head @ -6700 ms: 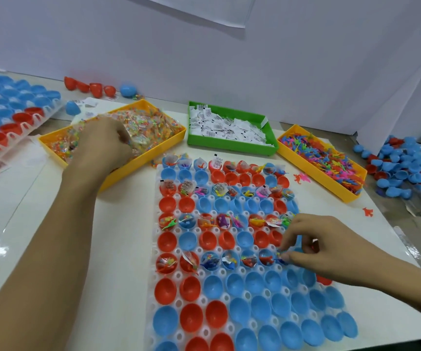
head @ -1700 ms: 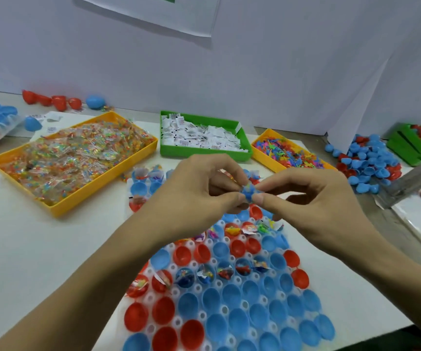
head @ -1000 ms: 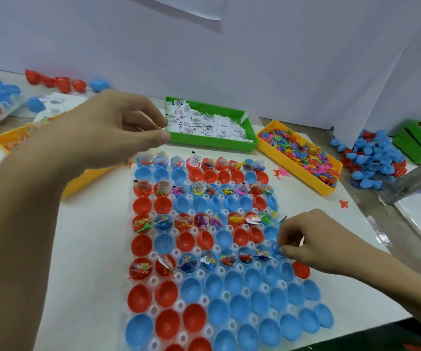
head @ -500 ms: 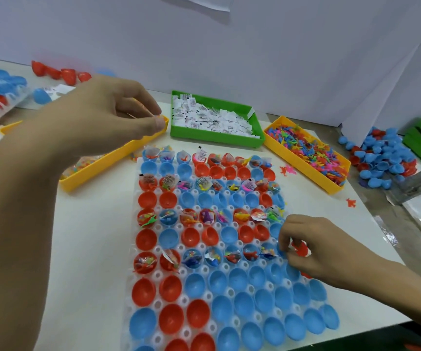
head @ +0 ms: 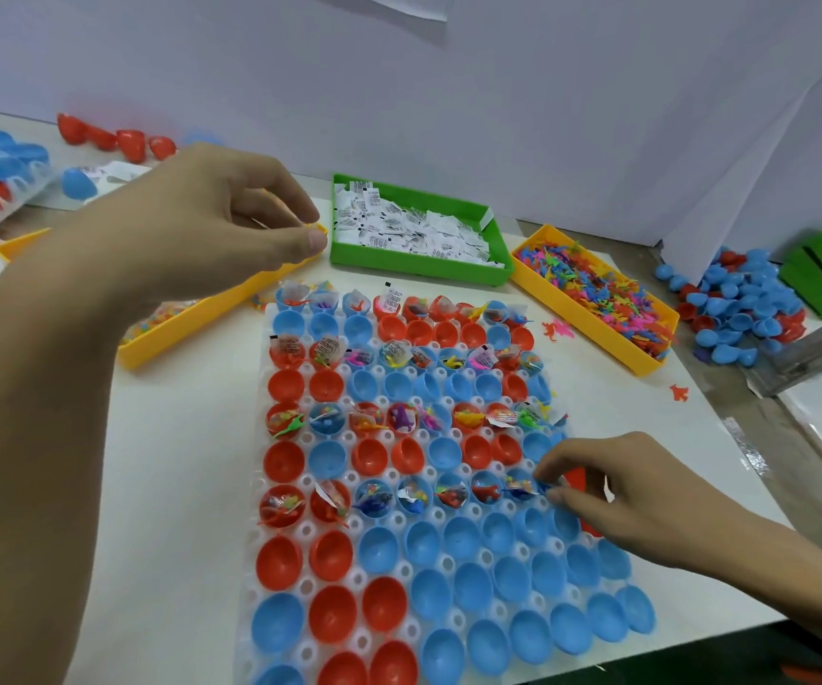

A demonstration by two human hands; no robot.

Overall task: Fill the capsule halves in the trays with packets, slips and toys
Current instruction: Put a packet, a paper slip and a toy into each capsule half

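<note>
- Capsule tray [head: 270, 561]: a white perforated tray lying flat on the white worktop [head: 176, 462], holding rows of red and blue capsule halves with their open sides up. It serves as the landmark for all places below.
- Filled halves [head: 401, 417]: in the tray's far rows, alternate rows hold packets, slips and small toys, with empty rows between them. The nearest filled row [head: 374, 496] runs across the tray's middle, and every row nearer than it is empty.
- Right hand [head: 631, 491]: it is low over the tray's right edge, at the right end of the nearest filled row. Its fingers are curled, thumb and forefinger tips pinched together at a blue half [head: 545, 487]. What they pinch is too small to tell.
- Left hand [head: 201, 224]: raised above the worktop beyond the tray's far-left corner, thumb pressed to curled fingers. Whether it holds anything cannot be told.
- Yellow bin of packets [head: 231, 309]: beyond the tray's far-left corner, largely hidden by the left hand.
- Green bin of slips [head: 493, 269]: directly beyond the tray's far edge.
- Yellow bin of toys [head: 592, 333]: beyond the tray's far-right corner. A pink toy [head: 557, 331] lies loose between it and the tray.
- Loose capsule halves [head: 740, 309]: a red and blue heap well to the right of the tray.
</note>
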